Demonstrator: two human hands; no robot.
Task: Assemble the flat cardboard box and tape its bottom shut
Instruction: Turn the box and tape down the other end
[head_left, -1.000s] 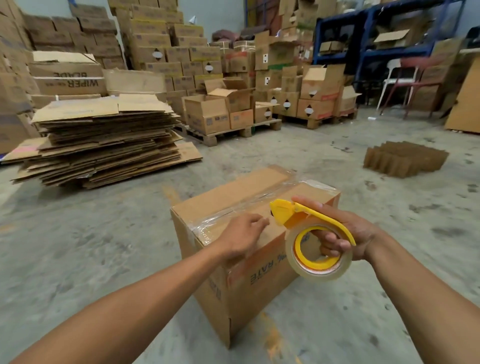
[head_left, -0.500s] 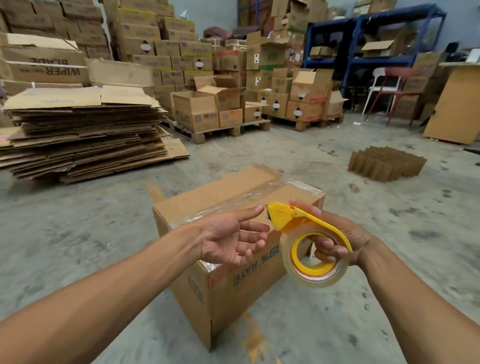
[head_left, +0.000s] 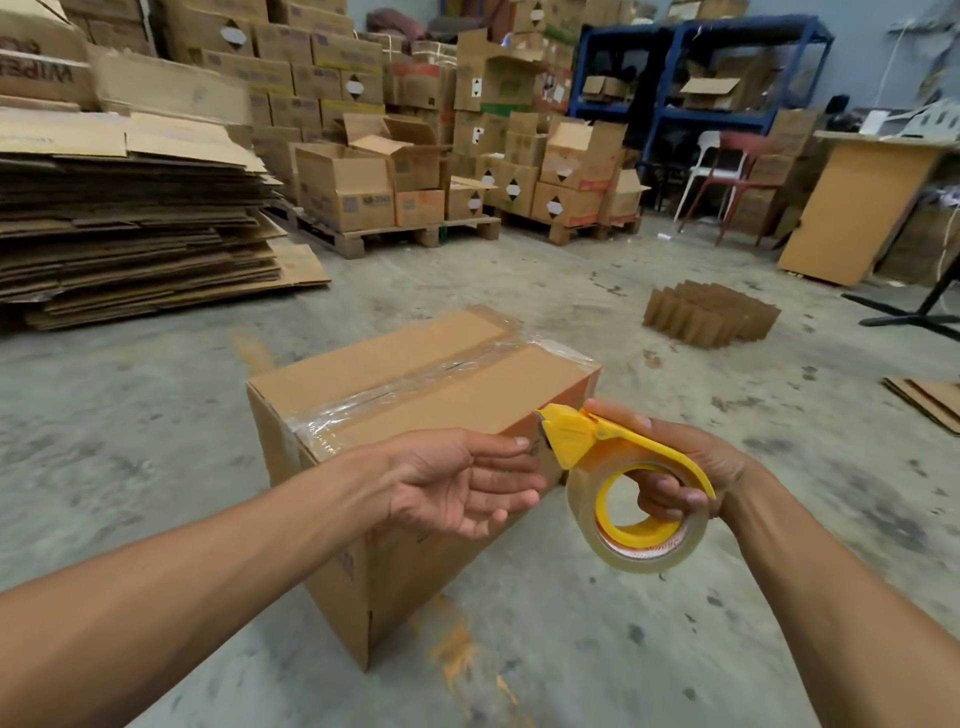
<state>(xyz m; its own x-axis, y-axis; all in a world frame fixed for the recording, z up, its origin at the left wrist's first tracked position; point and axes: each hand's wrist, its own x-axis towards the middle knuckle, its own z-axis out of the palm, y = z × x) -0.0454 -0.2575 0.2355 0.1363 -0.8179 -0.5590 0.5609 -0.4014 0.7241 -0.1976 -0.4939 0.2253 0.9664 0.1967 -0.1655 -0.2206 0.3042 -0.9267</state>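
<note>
Partial "WIPE" on stacked carton

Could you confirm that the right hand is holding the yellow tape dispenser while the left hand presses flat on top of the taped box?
Not quite. The head view shows the right hand gripping the yellow tape dispenser, but the left hand is not pressing on the taped box. It is lifted off it, palm turned up, fingers reaching toward the dispenser's front end.

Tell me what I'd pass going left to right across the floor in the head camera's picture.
Stack of flat cardboard → taped cardboard box → yellow tape dispenser in the right hand → brown cardboard dividers → leaning board.
</note>
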